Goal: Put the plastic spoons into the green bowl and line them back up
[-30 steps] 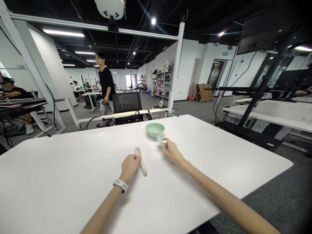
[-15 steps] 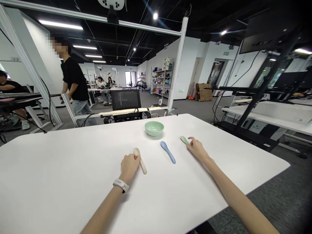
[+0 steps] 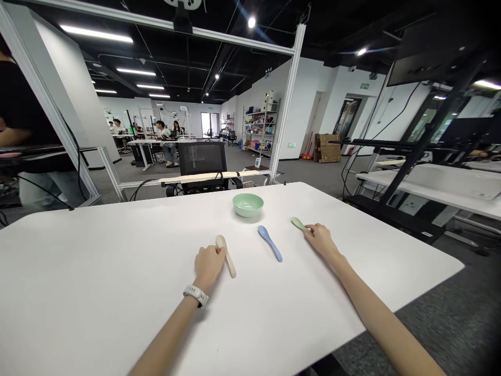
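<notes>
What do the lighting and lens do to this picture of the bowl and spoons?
Head view: even overhead light leaves only faint, soft shadows under the bowl and blue spoon; a spotlight flares in streaks; the wide lens bows the table edge and tilts the post.

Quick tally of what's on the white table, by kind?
Spoons: 3 (beige spoon, blue spoon, green spoon)
Bowls: 1 (green bowl)
Total: 4
</notes>
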`<act>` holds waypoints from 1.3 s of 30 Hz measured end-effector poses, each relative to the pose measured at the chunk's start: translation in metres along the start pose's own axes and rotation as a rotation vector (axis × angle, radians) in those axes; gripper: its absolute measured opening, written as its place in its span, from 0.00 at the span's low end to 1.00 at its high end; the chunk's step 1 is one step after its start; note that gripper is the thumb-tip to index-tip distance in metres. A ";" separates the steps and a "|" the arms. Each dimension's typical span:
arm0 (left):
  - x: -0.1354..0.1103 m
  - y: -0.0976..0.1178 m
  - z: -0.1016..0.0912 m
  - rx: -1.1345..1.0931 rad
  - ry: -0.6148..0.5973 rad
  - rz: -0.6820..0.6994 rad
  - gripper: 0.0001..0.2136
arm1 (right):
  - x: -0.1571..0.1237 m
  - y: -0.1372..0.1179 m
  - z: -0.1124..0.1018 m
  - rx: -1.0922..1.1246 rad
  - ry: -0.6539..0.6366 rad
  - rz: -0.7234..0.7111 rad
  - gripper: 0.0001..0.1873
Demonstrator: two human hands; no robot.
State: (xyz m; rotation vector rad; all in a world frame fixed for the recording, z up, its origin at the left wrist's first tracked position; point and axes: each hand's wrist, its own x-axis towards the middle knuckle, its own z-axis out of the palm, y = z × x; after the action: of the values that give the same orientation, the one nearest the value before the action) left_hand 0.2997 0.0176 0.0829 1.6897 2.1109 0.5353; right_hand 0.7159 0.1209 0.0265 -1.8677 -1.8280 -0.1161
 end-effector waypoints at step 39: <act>0.001 -0.001 0.002 0.030 0.005 0.027 0.21 | -0.007 -0.007 -0.004 -0.055 -0.014 0.058 0.17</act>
State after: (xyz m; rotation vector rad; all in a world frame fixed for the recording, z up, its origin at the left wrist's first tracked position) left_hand 0.3002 0.0184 0.0805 1.7376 2.1121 0.5187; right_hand 0.7100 0.1128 0.0295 -1.9625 -1.7951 -0.1340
